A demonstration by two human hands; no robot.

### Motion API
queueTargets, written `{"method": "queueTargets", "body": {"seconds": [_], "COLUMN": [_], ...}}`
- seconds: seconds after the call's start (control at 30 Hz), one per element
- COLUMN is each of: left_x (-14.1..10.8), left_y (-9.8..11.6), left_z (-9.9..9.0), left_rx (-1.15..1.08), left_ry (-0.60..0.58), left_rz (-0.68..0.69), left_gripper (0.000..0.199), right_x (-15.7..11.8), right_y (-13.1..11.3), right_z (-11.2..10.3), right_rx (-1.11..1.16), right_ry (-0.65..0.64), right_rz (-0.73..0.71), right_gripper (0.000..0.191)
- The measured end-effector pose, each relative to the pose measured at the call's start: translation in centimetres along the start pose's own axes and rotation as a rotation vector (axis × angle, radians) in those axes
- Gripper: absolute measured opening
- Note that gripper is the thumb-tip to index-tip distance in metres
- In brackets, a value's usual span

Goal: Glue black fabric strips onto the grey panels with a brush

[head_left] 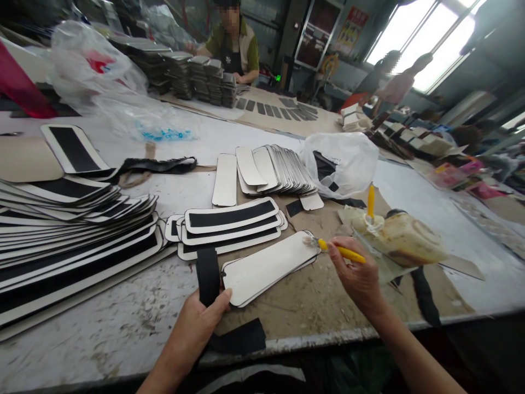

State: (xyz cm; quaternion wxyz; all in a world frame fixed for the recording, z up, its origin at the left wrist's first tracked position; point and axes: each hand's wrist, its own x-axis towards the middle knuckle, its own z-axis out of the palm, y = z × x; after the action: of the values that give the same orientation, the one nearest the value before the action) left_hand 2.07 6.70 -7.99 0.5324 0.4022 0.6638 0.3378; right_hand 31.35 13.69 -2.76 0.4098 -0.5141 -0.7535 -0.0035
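My right hand is closed around a yellow-handled brush. Its bristles touch the right end of a long white panel with rounded corners, which lies over at least one similar panel. My left hand grips a bent black strip at the panel's left end, its thumb against the panel's corner. Just behind lie several white-edged panels with black strips on them. Another black piece rests at the table's front edge, near my left hand.
A large pile of black-and-white panels stands at left. Farther back are a row of plain white panels and a plastic bag. At right, a yellowish glue-stained container has another yellow handle upright beside it. A co-worker works behind stacked pieces.
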Motion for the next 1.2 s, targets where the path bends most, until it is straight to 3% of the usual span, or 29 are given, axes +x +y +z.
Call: {"method": "queueTargets", "body": {"seconds": [0.17, 0.33, 0.43, 0.53, 0.63, 0.77, 0.97, 1.2], "left_x": [-0.1, -0.2, -0.2, -0.1, -0.1, -0.3, -0.3, -0.4], "left_y": [0.4, 0.8, 1.0, 0.8, 0.5, 0.6, 0.9, 1.0], "left_z": [-0.2, -0.7, -0.9, -0.9, -0.9, -0.8, -0.7, -0.5], "left_rx": [-0.022, -0.106, -0.117, -0.113, -0.111, -0.1, -0.066, -0.075], "left_ry": [0.004, -0.077, -0.077, -0.068, -0.059, -0.03, 0.008, 0.032], "left_rz": [0.011, -0.008, -0.024, -0.013, 0.012, 0.003, -0.047, -0.034], "left_gripper": [0.041, 0.036, 0.033, 0.033, 0.033, 0.032, 0.036, 0.037], "right_x": [0.2, 0.1, 0.3, 0.1, -0.4, -1.0, -0.6, 0.5], "right_y": [-1.2, -4.4, -7.0, -9.4, -10.4, -7.9, -2.4, -1.7], "right_z": [-1.7, -2.4, -0.9, 2.0, 4.4, 4.6, 0.8, -1.4], "right_rx": [-0.043, 0.041, 0.241, 0.515, 0.66, 0.497, 0.092, -0.027], "right_ry": [0.016, 0.067, 0.012, -0.128, -0.228, -0.216, -0.114, -0.084], "right_rz": [-0.059, 0.16, 0.312, 0.398, 0.48, 0.416, 0.157, -0.064], "right_gripper": [0.005, 0.008, 0.011, 0.015, 0.017, 0.016, 0.012, 0.004]}}
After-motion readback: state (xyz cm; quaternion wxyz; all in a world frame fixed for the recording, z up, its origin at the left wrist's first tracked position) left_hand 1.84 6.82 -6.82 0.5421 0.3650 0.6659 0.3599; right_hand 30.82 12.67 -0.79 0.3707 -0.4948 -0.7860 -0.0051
